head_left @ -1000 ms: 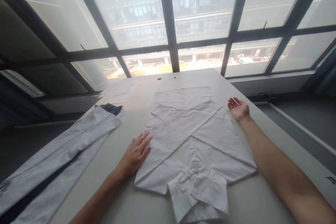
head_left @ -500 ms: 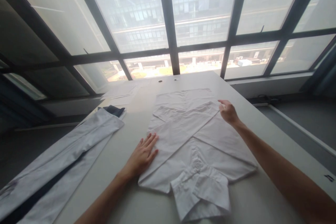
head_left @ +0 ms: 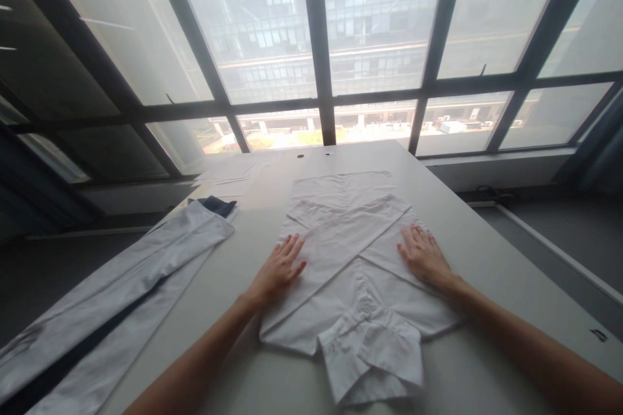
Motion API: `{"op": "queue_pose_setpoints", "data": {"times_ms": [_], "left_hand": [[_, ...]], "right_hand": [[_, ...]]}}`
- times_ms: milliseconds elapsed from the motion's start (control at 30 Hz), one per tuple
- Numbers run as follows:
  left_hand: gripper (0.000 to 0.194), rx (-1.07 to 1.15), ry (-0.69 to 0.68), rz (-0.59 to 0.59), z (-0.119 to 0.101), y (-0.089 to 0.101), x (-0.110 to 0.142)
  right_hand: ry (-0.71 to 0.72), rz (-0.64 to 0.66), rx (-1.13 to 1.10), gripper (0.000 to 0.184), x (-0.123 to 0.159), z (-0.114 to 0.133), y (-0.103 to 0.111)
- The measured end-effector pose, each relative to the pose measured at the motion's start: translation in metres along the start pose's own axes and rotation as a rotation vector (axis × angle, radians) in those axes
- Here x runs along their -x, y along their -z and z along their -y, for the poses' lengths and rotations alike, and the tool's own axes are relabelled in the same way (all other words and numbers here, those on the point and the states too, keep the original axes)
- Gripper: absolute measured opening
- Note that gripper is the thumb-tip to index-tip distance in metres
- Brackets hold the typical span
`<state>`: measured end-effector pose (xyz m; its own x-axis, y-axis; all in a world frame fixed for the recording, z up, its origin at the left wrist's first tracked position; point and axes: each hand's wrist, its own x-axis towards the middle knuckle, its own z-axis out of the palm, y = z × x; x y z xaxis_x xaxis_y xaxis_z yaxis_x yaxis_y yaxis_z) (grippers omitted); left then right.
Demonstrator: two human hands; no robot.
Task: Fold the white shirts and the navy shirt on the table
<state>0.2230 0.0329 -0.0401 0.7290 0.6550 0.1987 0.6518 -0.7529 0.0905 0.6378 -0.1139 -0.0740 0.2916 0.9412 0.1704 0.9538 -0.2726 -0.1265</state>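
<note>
Left hand (head_left: pixel 278 269) at nine o'clock, right hand (head_left: pixel 426 256) at three, rest open on a white shirt (head_left: pixel 341 243), apparently steadying its folds.

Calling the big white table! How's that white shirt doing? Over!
Left grip and right grip open, resting on white shirt. Shirt folded, lying flat. Other clothes apart, off left. Over.

From here I see room for a hand along the right edge of the tabletop (head_left: pixel 214 292), outside the right arm (head_left: pixel 520 340), while the left arm (head_left: pixel 199 360) partly blocks the gap between shirt (head_left: pixel 370 279) and clothes (head_left: pixel 131 272).
</note>
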Motion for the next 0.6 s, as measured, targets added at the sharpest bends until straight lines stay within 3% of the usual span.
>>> {"op": "queue_pose_setpoints", "data": {"times_ms": [167, 400, 600], "left_hand": [[0.062, -0.013, 0.017, 0.032, 0.011, -0.019, -0.022], [0.064, -0.007, 0.107, 0.129, 0.020, -0.015, -0.079], [0.063, 0.034, 0.156, 0.060, 0.023, -0.024, -0.090]], "right_hand": [[-0.015, 0.010, 0.044, 0.066, -0.012, -0.003, 0.000], [-0.055, 0.048, 0.048, 0.064, -0.064, -0.009, 0.001], [-0.060, 0.061, 0.034, 0.064, -0.081, -0.014, 0.000]]}}
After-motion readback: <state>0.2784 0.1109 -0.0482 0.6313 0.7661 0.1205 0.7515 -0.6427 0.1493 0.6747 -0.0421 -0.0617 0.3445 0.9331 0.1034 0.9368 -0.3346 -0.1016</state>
